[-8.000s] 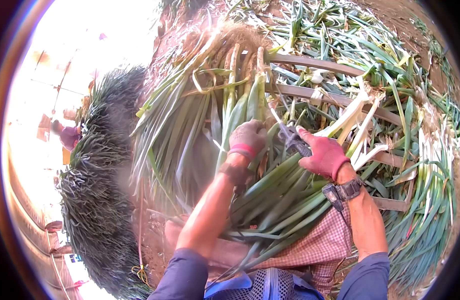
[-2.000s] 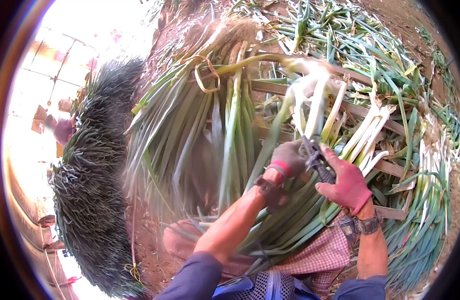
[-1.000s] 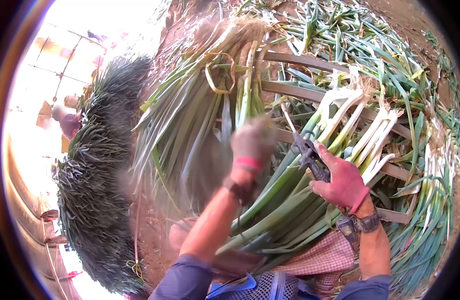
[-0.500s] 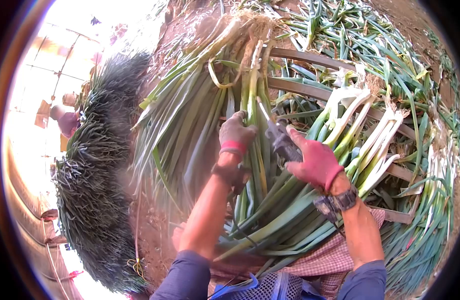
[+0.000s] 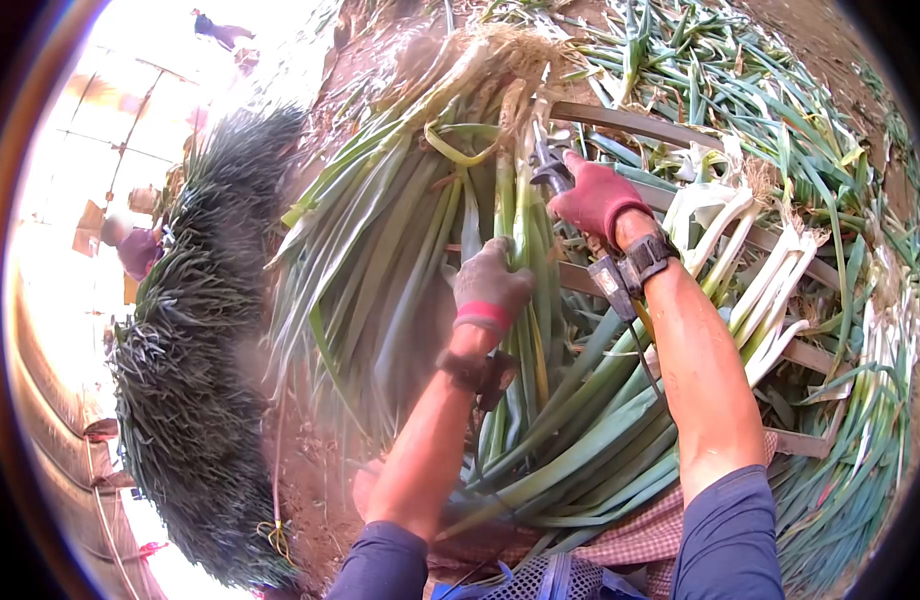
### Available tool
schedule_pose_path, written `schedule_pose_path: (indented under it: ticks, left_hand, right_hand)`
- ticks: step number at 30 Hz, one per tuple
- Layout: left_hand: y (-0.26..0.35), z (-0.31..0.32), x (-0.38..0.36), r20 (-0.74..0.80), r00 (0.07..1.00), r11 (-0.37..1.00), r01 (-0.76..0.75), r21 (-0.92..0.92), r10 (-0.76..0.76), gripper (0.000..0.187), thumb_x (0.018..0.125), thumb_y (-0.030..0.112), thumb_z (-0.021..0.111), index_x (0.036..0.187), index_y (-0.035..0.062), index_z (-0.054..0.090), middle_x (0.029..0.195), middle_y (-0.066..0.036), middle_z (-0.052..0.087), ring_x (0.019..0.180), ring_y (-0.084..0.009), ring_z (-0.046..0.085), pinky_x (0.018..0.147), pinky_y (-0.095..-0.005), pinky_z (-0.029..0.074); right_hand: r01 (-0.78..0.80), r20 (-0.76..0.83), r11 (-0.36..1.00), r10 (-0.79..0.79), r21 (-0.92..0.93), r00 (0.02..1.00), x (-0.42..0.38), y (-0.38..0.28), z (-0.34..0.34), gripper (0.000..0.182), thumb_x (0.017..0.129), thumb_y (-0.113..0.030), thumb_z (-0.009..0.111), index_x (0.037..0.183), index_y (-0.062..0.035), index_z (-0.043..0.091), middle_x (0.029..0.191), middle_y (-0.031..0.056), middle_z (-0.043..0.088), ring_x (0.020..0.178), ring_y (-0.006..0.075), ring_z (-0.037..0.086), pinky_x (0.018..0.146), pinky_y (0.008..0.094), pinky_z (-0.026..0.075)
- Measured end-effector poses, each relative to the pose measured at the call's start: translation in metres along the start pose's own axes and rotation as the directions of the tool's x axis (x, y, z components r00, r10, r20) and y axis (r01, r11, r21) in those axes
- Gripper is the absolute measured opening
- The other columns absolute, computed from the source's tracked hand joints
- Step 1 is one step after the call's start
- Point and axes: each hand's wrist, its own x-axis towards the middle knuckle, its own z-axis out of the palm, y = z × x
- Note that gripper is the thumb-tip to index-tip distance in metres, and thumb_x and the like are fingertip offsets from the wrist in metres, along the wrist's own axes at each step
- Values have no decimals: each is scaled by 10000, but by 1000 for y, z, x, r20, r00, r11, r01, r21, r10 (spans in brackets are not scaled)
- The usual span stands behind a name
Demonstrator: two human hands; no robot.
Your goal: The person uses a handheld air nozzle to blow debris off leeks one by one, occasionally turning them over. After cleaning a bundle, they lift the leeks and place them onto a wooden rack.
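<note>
My left hand (image 5: pixel 492 288), in a grey and red glove, is closed around the green leaves of some long onions (image 5: pixel 521 215) near the centre. Up and to the right, my right hand (image 5: pixel 598 197), in a red glove, grips a dark-handled tool (image 5: pixel 550 165). The tool's thin tip points up beside the pale lower stems and roots of the held onions. To the left fans a pile of leafy onions (image 5: pixel 380 240) with roots at its top. Trimmed-looking white onions (image 5: pixel 770 290) lie to the right of my right forearm.
Slatted rack bars (image 5: pixel 630 122) lie under the onions. Leaf litter (image 5: pixel 720 80) covers the upper right ground, and more onions (image 5: pixel 850 470) lie lower right. A big dark green heap (image 5: pixel 195 350) stands left. Another person (image 5: pixel 138 250) is partly visible behind it; a dark-clothed figure (image 5: pixel 220 32) is farther up.
My right hand has moved up with the tool, towards the root end of the held onions. My left hand has shifted slightly down and to the right.
</note>
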Motion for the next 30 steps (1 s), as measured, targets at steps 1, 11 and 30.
schedule_pose_path:
  ticks: [1,11,30]
  left_hand:
    - [-1,-1,0,-2,1000,1000,0,-1,0,610,763,280,784,1323,52,708,1034,-208,787,1005,-348,766,974,-437,571]
    - [12,2,-25,46,999,1000,-23,2,23,569,771,271,767,1270,1,723,1077,-244,778,1044,-369,757,986,-436,565]
    - [33,5,-61,139,959,901,-175,-397,248,436,952,251,767,1272,-41,716,1049,-100,784,903,-99,700,796,-300,581]
  right_hand:
    - [2,0,1000,-2,-1,1000,-7,0,-2,950,762,-340,713,1628,-86,416,1105,265,762,949,363,767,876,434,590]
    - [18,81,999,-21,30,996,-145,43,9,1016,746,-377,764,1641,-89,379,964,275,742,883,424,736,848,477,577]
    - [59,2,996,-59,71,998,-232,94,-14,982,791,-357,797,1646,-112,380,1076,283,726,1016,458,720,930,499,558]
